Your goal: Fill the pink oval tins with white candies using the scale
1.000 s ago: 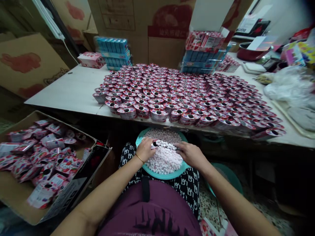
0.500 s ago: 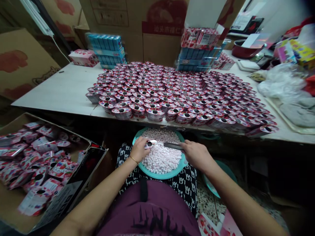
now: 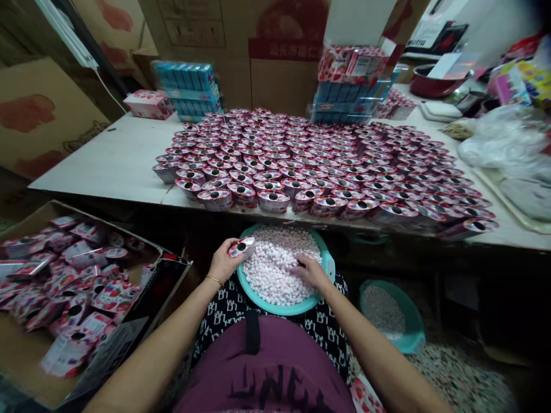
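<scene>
My left hand (image 3: 222, 263), with a thin bracelet at the wrist, is closed around a small pink-and-white printed box (image 3: 243, 246) with a dark round opening in its end. That box is held at the left rim of a turquoise basin (image 3: 329, 268) resting on the lap. Small white and pale pink candies (image 3: 275, 281) fill the basin. My right hand (image 3: 310, 272) reaches over the basin's right side, its fingers stretched and touching the candies. Nothing shows in its grip, though the fingertips are partly hidden.
Many matching boxes (image 3: 273, 198) stand in rows on the white table (image 3: 112, 160). At left, a carton (image 3: 146, 244) holds more boxes. A second turquoise basin (image 3: 413, 321) sits on the floor to the right. Blue packs (image 3: 185, 86) are stacked behind.
The flat grey metal tool that was in my right hand is out of sight, and that hand now touches the candies. My left hand has moved left with the box.
</scene>
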The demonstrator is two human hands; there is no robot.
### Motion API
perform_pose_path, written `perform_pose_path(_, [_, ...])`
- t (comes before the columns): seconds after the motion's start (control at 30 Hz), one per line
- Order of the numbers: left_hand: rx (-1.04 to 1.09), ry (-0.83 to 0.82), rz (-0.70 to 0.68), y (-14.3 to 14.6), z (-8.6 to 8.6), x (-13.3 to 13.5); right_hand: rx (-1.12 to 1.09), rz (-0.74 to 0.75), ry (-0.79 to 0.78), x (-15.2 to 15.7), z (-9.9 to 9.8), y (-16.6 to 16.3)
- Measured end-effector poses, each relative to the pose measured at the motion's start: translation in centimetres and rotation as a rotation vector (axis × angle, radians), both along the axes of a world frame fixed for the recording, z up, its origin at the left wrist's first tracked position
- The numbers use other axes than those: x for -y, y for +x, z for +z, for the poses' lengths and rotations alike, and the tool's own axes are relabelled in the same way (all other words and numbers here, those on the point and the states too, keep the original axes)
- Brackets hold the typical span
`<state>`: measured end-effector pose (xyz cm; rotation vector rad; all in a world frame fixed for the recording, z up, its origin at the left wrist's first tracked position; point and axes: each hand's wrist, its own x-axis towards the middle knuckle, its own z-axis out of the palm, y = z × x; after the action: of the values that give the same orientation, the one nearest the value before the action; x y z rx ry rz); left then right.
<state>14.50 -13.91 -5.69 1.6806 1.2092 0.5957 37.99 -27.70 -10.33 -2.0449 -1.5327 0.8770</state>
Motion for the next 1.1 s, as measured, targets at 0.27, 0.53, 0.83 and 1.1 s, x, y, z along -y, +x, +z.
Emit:
perform_pose_path(0.27, [-0.248, 0.4, -0.258, 3.3, 1.1, 1.7, 0.104, 0.137, 0.044, 0.2, 9.6, 1.9])
perform_pose_path(0.53, [-0.356, 0.406, -0.354, 5.0, 1.6, 2.6, 0.567, 0.305, -0.208, -1.1, 14.8, -0.4])
perform_pose_path(0.83, [-0.351, 0.387, -0.341, 5.0, 1.5, 2.7, 0.665, 0.332, -0.227, -1.4, 15.6, -1.7])
perform_pose_path(1.1, [-0.415, 0.474, -0.343, 4.3, 3.3, 3.2, 0.532, 0.229, -0.121, 1.1, 14.5, 0.1])
